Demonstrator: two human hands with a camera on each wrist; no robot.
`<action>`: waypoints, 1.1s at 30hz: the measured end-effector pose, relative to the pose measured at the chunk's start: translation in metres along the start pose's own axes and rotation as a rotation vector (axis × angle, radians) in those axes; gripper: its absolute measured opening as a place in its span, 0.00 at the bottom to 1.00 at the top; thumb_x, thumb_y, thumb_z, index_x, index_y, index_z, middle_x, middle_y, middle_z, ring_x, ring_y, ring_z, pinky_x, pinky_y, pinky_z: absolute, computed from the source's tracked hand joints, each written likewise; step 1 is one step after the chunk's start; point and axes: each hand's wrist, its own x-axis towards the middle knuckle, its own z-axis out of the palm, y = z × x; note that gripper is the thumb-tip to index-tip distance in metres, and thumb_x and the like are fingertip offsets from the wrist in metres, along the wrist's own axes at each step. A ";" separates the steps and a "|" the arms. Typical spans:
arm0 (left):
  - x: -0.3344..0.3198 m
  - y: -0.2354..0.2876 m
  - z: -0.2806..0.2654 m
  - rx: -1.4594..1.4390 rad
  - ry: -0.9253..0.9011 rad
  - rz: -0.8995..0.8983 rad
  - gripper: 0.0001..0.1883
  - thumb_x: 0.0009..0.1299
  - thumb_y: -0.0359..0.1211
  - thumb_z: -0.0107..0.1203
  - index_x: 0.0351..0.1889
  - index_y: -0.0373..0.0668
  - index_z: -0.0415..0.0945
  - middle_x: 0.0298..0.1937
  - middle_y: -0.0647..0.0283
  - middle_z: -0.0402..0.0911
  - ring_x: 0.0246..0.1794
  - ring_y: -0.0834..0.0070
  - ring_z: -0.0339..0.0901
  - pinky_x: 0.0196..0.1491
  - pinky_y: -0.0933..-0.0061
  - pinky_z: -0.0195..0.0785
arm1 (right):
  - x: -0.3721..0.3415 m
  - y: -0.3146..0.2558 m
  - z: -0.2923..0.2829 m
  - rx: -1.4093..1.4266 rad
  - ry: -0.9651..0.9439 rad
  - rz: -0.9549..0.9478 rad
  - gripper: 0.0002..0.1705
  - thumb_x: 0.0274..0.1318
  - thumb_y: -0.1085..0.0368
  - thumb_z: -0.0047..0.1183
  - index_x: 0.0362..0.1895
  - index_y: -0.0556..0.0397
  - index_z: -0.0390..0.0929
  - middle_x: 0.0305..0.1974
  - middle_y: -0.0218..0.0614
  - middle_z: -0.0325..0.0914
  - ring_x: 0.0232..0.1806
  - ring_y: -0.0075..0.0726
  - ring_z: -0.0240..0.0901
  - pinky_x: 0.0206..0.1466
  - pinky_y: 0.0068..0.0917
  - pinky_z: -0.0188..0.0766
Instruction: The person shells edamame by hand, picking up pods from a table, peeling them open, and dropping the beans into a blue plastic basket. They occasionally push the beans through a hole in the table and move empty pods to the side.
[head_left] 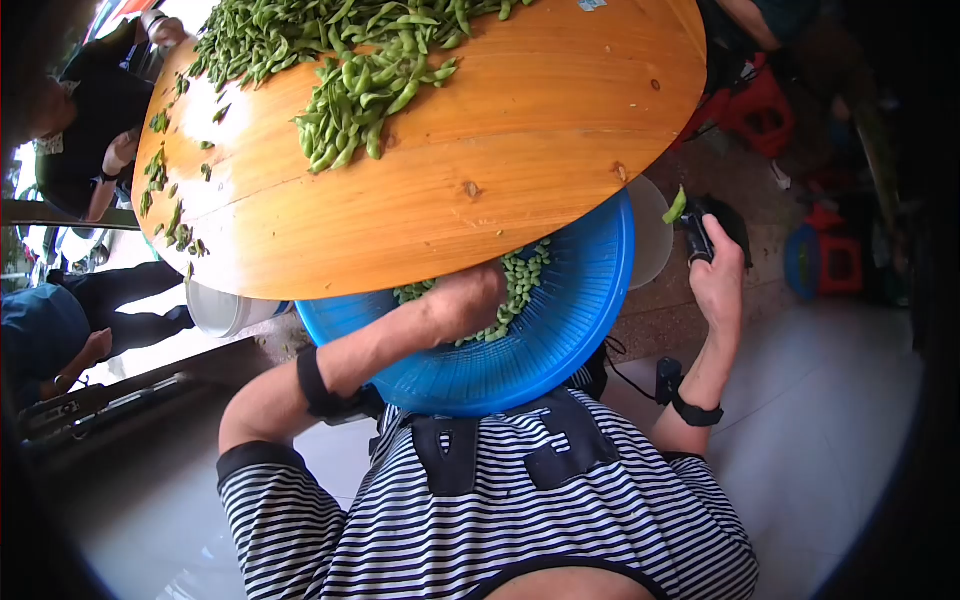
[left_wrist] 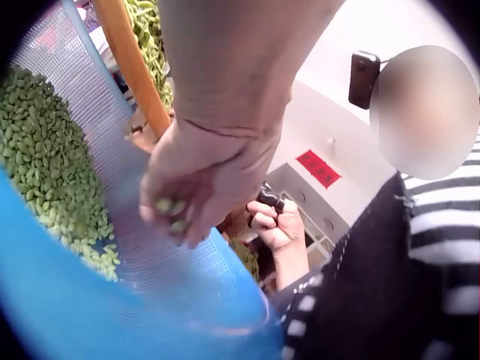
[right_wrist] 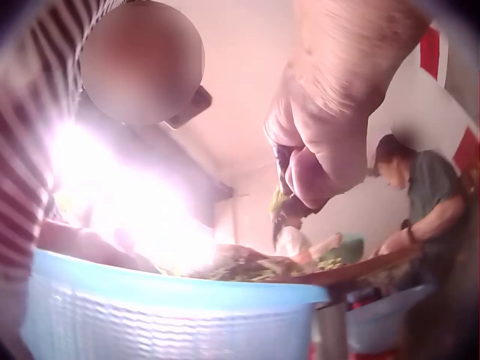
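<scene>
My left hand (head_left: pixel 465 302) is over the blue basket (head_left: pixel 612 270), its fingers curled round a few shelled green beans (left_wrist: pixel 171 205) that show between them in the left wrist view. More shelled beans (head_left: pixel 522 280) lie heaped inside the basket, against its mesh wall. Off to the right of the basket, my right hand (head_left: pixel 718 278) grips a small black-handled tool (head_left: pixel 697 238). A green soybean pod (head_left: pixel 676 206) sits at the tool's tip. The tool's working end is small and blurred in the right wrist view.
The wooden table (head_left: pixel 420 220) overhangs the basket's far side. On it lie a large pile of pods (head_left: pixel 350 95) and scattered scraps (head_left: pixel 180 235) at the left. A pale tub (head_left: pixel 650 235) stands right of the basket. Other people (right_wrist: pixel 431 195) are around the table.
</scene>
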 end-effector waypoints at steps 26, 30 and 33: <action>-0.037 0.012 -0.088 -2.079 0.296 -0.099 0.07 0.68 0.19 0.54 0.37 0.40 0.70 0.34 0.66 0.77 0.30 0.79 0.78 0.32 0.78 0.76 | -0.035 -0.072 0.023 0.925 -0.722 -0.112 0.26 0.38 0.76 0.36 0.45 0.64 0.78 0.27 0.22 0.68 0.23 0.10 0.56 0.25 0.11 0.55; -0.049 0.000 -0.083 -2.035 0.601 -0.076 0.06 0.68 0.19 0.54 0.38 0.37 0.71 0.34 0.63 0.78 0.34 0.76 0.81 0.34 0.75 0.78 | -0.046 -0.099 0.047 1.206 -0.775 0.076 0.27 0.41 0.77 0.32 0.47 0.66 0.76 0.22 0.24 0.65 0.19 0.11 0.55 0.18 0.11 0.50; -0.056 0.001 -0.083 -1.950 0.739 -0.133 0.06 0.68 0.19 0.55 0.37 0.36 0.70 0.31 0.67 0.76 0.30 0.82 0.78 0.33 0.80 0.74 | -0.042 -0.112 0.052 1.338 -0.855 0.175 0.25 0.45 0.77 0.30 0.46 0.66 0.75 0.20 0.24 0.63 0.17 0.11 0.51 0.17 0.12 0.48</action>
